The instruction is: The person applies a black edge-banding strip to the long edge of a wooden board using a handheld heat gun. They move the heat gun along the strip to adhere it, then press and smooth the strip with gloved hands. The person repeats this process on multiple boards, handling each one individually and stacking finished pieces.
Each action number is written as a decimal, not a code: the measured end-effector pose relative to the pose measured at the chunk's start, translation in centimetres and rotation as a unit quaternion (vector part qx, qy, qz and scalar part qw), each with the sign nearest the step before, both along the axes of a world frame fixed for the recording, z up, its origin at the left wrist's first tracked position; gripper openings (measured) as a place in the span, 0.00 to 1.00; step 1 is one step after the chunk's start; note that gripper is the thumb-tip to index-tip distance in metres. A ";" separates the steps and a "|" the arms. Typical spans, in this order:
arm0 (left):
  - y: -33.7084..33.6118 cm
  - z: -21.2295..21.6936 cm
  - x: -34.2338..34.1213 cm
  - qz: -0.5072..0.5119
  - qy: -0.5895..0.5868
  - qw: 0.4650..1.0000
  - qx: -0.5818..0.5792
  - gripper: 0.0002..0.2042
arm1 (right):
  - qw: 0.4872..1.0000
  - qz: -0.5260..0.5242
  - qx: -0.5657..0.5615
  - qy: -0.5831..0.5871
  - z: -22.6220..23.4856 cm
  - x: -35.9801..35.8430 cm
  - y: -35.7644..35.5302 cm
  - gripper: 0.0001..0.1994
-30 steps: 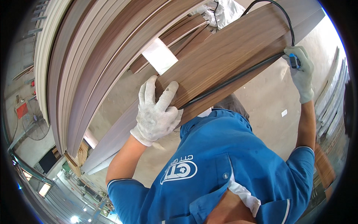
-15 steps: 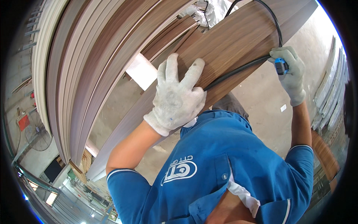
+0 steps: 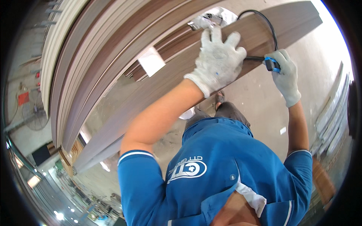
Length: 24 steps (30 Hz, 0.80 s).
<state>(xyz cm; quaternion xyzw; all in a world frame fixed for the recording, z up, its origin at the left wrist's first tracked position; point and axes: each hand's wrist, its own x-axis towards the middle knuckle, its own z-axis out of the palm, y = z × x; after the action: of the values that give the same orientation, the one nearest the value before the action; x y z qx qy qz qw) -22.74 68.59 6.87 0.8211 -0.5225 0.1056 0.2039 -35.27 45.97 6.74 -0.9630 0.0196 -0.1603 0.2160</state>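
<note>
On the long brown wood-grain board (image 3: 177, 75) the gloved left hand (image 3: 218, 60) lay flat with fingers spread, steadying it. To the right, the gloved right hand (image 3: 285, 75) was wrapped tight around a small blue-and-black tool (image 3: 272, 64), its black cable (image 3: 266, 24) looping over the board's far part. The tool sat at the board's near edge, toward its far right end, so most of that edge seemingly remained. More boards (image 3: 86, 56) leaned at left; a dusty concrete floor (image 3: 260, 101) lay beneath.

Concrete floor (image 3: 260, 94), pale and dusty, is seen. Long boards (image 3: 75, 64) are stacked at left. Pale strips (image 3: 332, 116) are piled at right. A fan (image 3: 34, 113) stands beyond.
</note>
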 end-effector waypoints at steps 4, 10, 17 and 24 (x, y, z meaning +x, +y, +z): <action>1.3 -0.1 -4.8 0.030 -0.030 0.999 -0.004 0.16 | 1.000 0.025 0.003 -0.007 0.1 -0.1 0.3 0.14; 2.7 -0.8 -8.6 0.111 -0.003 0.992 -0.059 0.21 | 0.989 0.103 -0.036 -0.097 -0.2 0.6 -0.3 0.15; -3.0 -3.1 -7.8 0.210 -0.034 0.977 0.013 0.07 | 0.986 0.138 -0.041 -0.084 -0.8 0.9 -0.8 0.15; -4.3 -4.0 -7.6 0.226 -0.025 0.974 -0.020 0.07 | 0.995 0.039 0.069 0.058 4.2 2.6 -0.7 0.16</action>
<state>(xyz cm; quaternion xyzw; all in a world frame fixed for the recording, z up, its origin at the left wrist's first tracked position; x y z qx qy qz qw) -30.31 64.25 2.89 0.9108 -0.3260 0.1802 0.1779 -32.71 45.30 10.93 -0.9535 0.0051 -0.0941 0.2861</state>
